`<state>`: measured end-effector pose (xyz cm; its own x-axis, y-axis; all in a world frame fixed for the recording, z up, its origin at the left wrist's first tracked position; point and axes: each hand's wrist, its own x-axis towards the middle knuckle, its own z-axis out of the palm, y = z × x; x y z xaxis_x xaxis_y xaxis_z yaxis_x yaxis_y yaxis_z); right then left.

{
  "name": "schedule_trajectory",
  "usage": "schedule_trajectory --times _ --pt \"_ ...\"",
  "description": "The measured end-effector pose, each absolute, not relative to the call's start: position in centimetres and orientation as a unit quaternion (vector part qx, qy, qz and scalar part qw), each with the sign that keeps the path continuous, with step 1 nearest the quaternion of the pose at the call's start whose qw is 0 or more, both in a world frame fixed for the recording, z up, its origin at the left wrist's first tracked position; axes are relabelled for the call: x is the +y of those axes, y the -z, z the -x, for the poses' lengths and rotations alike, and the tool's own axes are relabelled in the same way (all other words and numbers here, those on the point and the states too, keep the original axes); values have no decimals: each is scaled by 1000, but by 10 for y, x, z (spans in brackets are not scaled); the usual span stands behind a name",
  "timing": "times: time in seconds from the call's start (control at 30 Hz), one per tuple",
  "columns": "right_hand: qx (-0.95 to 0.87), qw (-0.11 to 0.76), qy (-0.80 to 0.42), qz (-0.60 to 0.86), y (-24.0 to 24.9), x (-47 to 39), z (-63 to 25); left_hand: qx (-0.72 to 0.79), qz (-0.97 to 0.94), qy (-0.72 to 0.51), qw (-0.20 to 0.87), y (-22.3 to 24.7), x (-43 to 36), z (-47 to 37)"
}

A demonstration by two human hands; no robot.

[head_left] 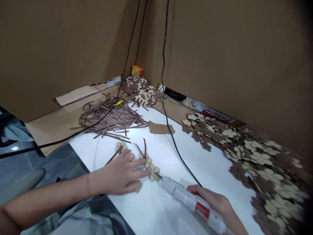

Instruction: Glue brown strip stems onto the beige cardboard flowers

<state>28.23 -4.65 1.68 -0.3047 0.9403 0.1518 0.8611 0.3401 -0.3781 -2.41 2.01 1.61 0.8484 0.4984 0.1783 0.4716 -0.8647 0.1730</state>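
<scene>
My right hand [215, 200] is wrapped round a white hot glue gun [188, 197] with a red label. Its nozzle meets a cream felt flower [154, 172] on the white board. My left hand [127, 173] lies palm down with fingers spread, and one fingertip touches the edge of that flower. Beside it, partly under the fingers, is another cream flower with thin brown strips [144, 148] sticking up. A third cream flower [121, 145] with a brown strip sits just beyond my left hand. At my thumb is a small tan scrap [138, 186].
Brown-and-white strips [112, 116] lie heaped at the back left. Cream and brown flower cut-outs [259, 160] pile along the right, and more flowers [144, 91] fill the back corner near an orange box [137, 70]. A black cable [168, 120] hangs across the board [195, 153]. Cardboard walls enclose it.
</scene>
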Motion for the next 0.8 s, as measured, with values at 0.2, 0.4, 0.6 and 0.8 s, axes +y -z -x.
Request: schedule_trajectory --times 0.2,0.4,0.6,0.8 --pt "-795 173 -121 568 -14 -47 -286 255 -958 -111 68 -15 19 24" --pt "-798 171 -123 564 -13 -47 -287 254 -958 -116 65 -16 20 24" --pt "-801 168 -127 561 -13 -47 -289 255 -958 -112 63 -15 20 24" --pt "-801 184 -130 554 -11 -47 -290 256 -958 -110 66 -16 19 24"
